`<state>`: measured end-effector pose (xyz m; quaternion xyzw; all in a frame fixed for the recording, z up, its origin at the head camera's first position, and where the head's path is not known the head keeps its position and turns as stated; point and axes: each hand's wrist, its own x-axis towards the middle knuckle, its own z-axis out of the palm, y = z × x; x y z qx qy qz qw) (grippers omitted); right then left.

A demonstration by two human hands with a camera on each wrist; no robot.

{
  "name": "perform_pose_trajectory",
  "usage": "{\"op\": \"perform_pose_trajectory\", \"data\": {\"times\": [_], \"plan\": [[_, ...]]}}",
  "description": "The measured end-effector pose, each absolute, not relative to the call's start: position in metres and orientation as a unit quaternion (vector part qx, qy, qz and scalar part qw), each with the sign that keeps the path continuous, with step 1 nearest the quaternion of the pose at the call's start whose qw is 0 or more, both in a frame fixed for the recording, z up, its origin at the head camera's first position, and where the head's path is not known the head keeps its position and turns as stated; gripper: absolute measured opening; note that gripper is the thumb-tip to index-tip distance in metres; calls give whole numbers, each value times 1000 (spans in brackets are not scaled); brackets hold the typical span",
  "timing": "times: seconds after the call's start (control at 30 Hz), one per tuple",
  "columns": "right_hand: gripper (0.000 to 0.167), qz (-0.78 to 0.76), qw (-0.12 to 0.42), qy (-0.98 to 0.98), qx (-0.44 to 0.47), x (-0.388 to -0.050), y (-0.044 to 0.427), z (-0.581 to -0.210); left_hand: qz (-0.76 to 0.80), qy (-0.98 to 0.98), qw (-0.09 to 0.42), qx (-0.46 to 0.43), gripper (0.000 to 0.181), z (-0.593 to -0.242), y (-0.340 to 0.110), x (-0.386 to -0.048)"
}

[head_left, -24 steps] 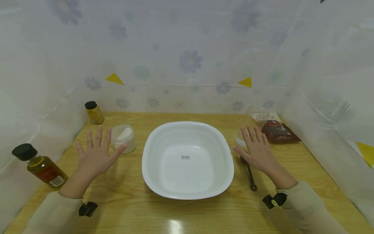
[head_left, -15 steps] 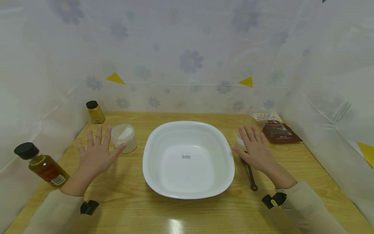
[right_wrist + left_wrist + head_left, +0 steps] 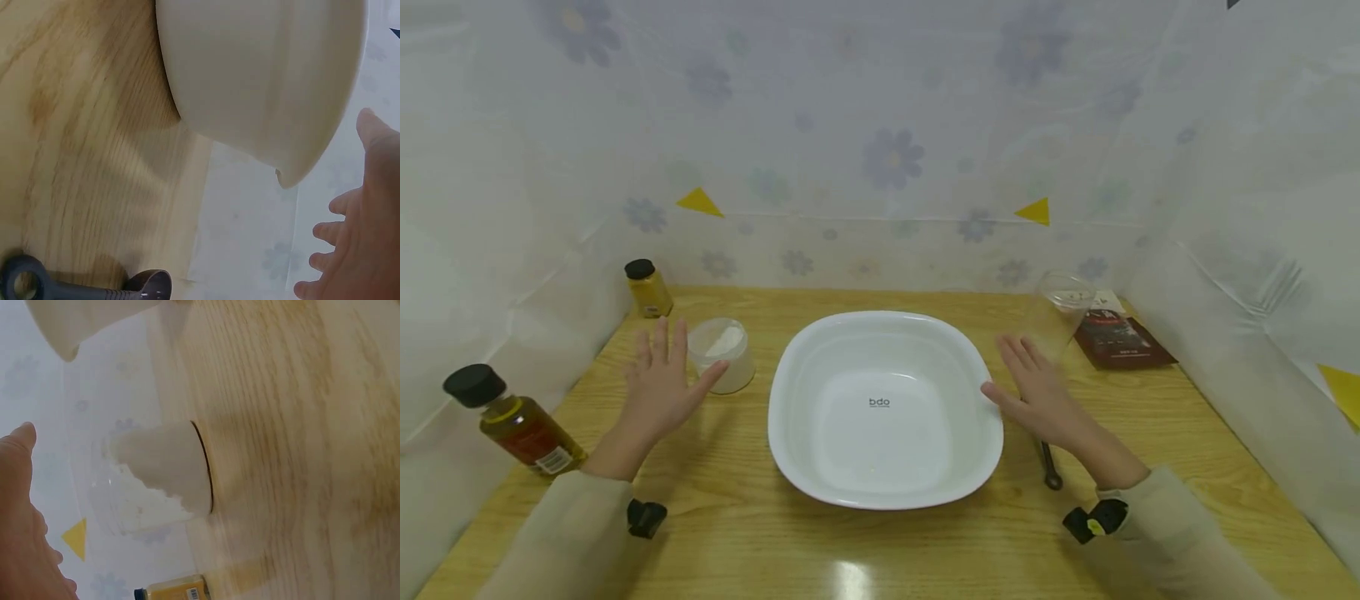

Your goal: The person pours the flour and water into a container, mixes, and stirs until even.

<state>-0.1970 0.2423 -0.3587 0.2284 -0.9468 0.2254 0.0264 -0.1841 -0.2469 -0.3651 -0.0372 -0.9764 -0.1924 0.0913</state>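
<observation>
My left hand point(image 3: 658, 387) hovers with spread fingers beside a clear jar of white powder point(image 3: 730, 367), left of the basin. In the left wrist view the powder jar point(image 3: 162, 475) stands on the table, apart from the thumb. A white basin point(image 3: 880, 450) marked "bdo" sits in the middle. My right hand point(image 3: 1045, 400), fingers straight, hangs near its right rim; contact is not seen in the right wrist view, where the basin point(image 3: 250, 75) lies beyond the thumb. Beneath that hand is a dark measuring spoon point(image 3: 1051, 471), partly hidden. Neither hand holds anything.
At far left stands an oil bottle point(image 3: 531, 433) with a black cap. A small yellow spice jar point(image 3: 650, 292) is at the back left. Behind the right hand stand a clear cup point(image 3: 1063, 304) and a brown packet point(image 3: 1123, 342). Floral sheeting encloses the table.
Both hands have moved inward and turned slightly: the left to the right, the right to the left nearer the basin's rim. The objects stay in place while the view shifts slightly.
</observation>
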Motion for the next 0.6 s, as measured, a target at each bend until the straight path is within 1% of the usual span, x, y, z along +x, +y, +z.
{"op": "perform_pose_trajectory", "data": {"times": [0.23, 0.6], "plan": [[72, 306, -10, -921, 241, -193, 235, -365, -237, -965, 94, -56, 95, -376, -251, -195], [70, 309, -28, -917, 249, -186, 230, -367, -330, -937, 102, -46, 105, -393, -256, -211]]}}
